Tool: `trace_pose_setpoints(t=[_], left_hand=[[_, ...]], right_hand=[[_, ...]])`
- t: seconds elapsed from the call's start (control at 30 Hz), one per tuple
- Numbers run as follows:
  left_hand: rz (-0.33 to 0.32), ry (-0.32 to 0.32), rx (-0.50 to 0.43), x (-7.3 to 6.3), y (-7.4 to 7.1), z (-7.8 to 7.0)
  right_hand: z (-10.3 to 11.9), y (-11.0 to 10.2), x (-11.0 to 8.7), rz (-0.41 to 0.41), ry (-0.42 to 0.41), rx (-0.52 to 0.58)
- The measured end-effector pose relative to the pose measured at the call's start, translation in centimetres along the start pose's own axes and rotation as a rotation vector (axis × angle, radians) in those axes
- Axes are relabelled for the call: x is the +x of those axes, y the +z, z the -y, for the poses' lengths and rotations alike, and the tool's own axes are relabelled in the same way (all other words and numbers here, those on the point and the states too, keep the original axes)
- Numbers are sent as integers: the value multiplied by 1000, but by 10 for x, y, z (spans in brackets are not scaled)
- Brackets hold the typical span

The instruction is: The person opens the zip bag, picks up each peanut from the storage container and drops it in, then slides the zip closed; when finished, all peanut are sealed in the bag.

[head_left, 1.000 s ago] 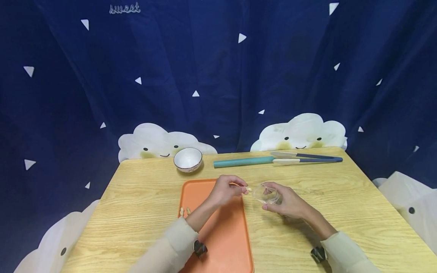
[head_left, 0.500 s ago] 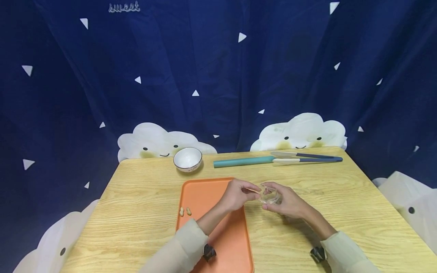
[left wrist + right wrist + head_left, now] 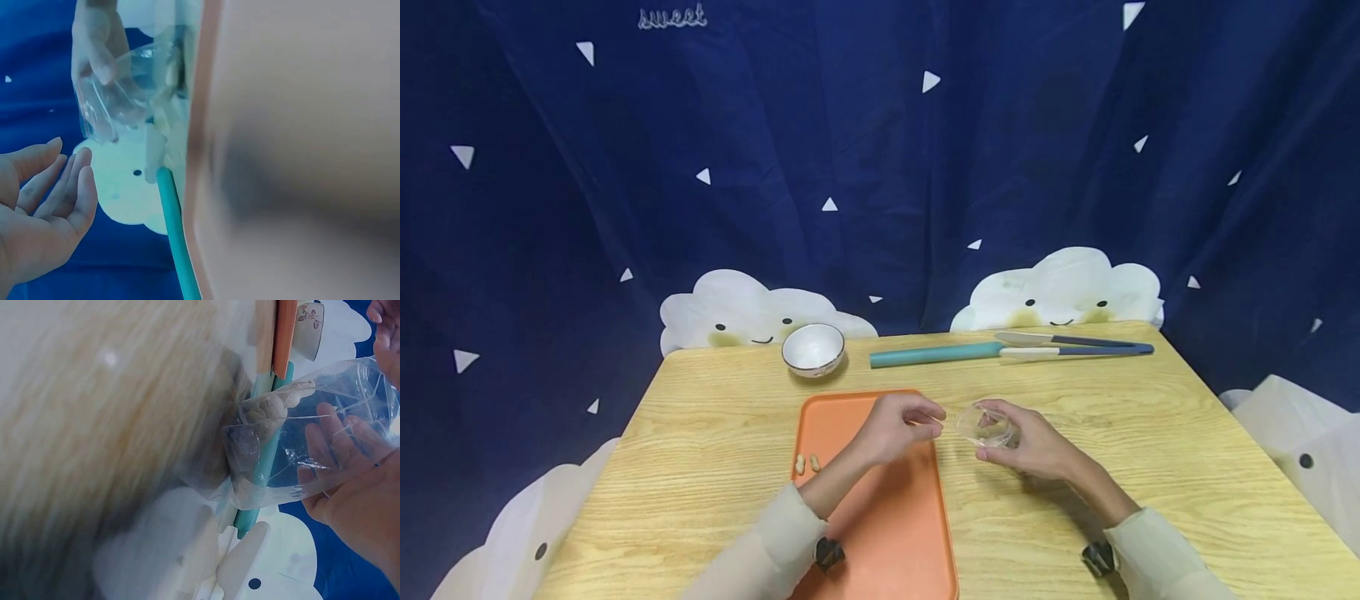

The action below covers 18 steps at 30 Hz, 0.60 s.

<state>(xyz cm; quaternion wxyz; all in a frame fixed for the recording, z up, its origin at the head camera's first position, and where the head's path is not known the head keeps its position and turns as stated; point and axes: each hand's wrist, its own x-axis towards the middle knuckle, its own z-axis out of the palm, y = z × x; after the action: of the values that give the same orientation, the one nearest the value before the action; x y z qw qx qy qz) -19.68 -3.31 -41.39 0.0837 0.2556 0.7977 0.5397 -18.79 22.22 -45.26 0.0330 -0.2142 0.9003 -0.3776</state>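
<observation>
In the head view my right hand [image 3: 1037,446] holds a clear plastic bag [image 3: 981,427] by its mouth, above the table right of the orange tray [image 3: 895,533]. Several peanuts [image 3: 275,409] lie at the bottom of the bag in the right wrist view, and my fingers show through the plastic. My left hand [image 3: 895,429] hovers over the tray's far right part, a short way left of the bag. Its thumb and fingers stand apart with nothing between them, as the left wrist view shows. Two peanuts [image 3: 801,464] lie at the tray's left edge.
A white bowl [image 3: 813,350] with a dark rim stands behind the tray. Along the table's back lie a teal stick [image 3: 940,355] and blue-and-cream tongs [image 3: 1105,352], their tips by its right end. A dark blue curtain [image 3: 880,167] hangs behind the wooden table [image 3: 715,450].
My left hand carried a peanut right to the bag's mouth, let it go there and drew back left with nothing in its fingers. The right hand and bag stayed about still.
</observation>
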Motion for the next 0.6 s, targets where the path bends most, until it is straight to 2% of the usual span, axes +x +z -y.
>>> trace_pose_setpoints(t=[0.07,0.2,0.47,0.6], left_hand=[[5,-5,12,-4,-7,3],[4,-58,34,-11,-23,11],[-66,-108,105,-28,-54,27],[-95,-104,128,-37,-65,37]], right_hand=[[0,0,0,-2,-1,-3],[0,1,-1,4,7,4],[-1,0,-1,14,13,7],[-1,0,-2,9,13,-8]])
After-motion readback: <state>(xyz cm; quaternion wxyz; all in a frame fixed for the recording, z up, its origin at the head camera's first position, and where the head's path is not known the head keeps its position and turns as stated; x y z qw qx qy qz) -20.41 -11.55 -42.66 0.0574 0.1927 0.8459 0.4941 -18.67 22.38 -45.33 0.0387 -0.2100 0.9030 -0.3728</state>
